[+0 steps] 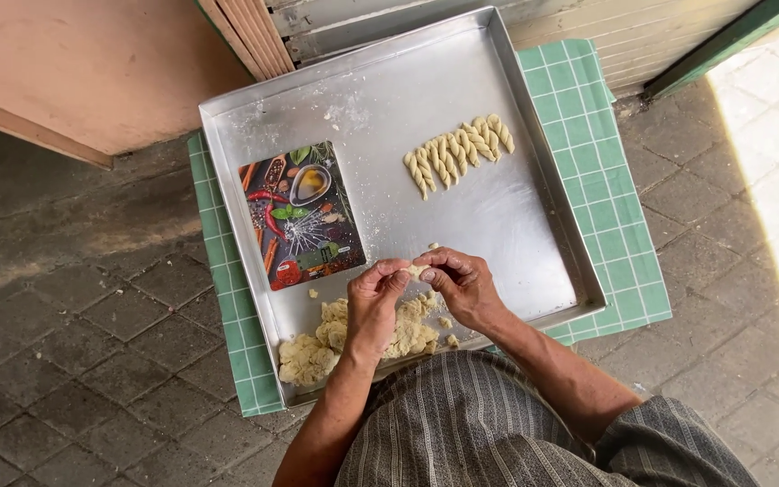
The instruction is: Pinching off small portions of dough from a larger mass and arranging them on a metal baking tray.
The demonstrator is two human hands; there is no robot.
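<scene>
Both hands are meeting over the near part of a large square metal tray (534, 180), pinching a small piece of dough (417, 269) between their fingertips. The left hand (373, 302) is closing its thumb and fingers on one end of the piece, and the right hand (462, 284) is gripping the other end. Just below the hands, a rough heap of dough (317, 347) is lying in the tray's near corner. A row of twisted dough sticks (458, 149) is lying side by side further up the tray, well apart from the hands. A small cutting board printed with spices (299, 216) is sitting on the tray's left side. The tray is resting on a green checked cloth (606, 198) spread over a paved floor (92, 343)
</scene>
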